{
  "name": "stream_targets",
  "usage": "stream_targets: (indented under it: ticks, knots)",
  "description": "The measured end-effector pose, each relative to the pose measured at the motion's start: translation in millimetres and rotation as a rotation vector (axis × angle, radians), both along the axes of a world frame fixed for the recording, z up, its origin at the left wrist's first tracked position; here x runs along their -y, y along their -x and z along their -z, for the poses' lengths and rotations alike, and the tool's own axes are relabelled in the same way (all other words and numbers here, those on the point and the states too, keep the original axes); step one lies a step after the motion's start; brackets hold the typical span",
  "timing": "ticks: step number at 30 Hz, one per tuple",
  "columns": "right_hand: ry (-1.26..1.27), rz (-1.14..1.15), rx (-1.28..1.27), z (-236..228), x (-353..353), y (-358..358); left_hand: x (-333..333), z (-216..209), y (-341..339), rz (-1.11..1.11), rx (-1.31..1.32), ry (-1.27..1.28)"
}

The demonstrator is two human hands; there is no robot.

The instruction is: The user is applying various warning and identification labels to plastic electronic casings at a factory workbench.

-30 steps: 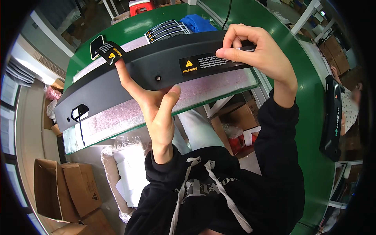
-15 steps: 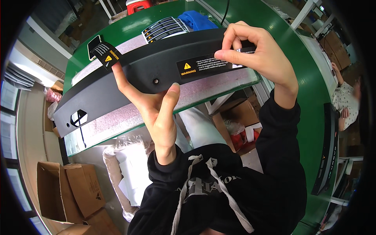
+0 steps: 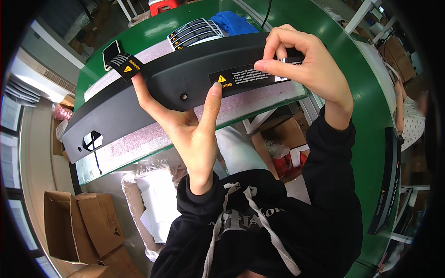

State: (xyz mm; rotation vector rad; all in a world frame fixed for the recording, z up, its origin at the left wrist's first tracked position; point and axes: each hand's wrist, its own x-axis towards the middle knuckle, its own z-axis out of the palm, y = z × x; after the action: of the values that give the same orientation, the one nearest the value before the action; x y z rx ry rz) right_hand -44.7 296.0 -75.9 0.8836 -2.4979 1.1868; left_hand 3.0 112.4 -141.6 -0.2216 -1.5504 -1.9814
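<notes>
A long black curved panel (image 3: 162, 92) lies across the foam-topped glass edge in front of me. On its face is a black warning label (image 3: 243, 76) with a yellow triangle. My right hand (image 3: 301, 60) is closed, thumb and fingers pinching that label's right end. My left hand (image 3: 187, 125) has its index finger and thumb spread apart. The thumb tip presses the label's left end. A second warning label (image 3: 124, 67) clings to the left index fingertip, its free end sticking up and left. The other left fingers are partly hidden.
Behind the panel lie a sheet of labels (image 3: 194, 34), a blue cloth (image 3: 234, 23) and a phone (image 3: 111, 53). Another black panel (image 3: 388, 185) rests at the right, near another person's arm (image 3: 399, 104). Cardboard boxes (image 3: 99, 222) stand on the floor at lower left.
My left thumb has moved up and right onto the label's left end, covering part of it. My right hand keeps its pinch. At far right, the other person has shifted.
</notes>
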Motion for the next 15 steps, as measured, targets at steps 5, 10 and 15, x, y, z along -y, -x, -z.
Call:
stream_targets:
  ticks: [5, 10, 15]
  knots:
    - [-0.059, -0.037, -0.022, -6, -10, 1, 0, 3, 1, -0.026, -0.005, 0.012]
    - [-0.030, 0.002, 0.061, -13, -24, -5, -4, 3, 4, -0.132, -0.053, 0.072]
    - [-0.062, 0.136, -0.159, -1, -26, -3, -5, 3, 3, -0.094, -0.050, 0.014]
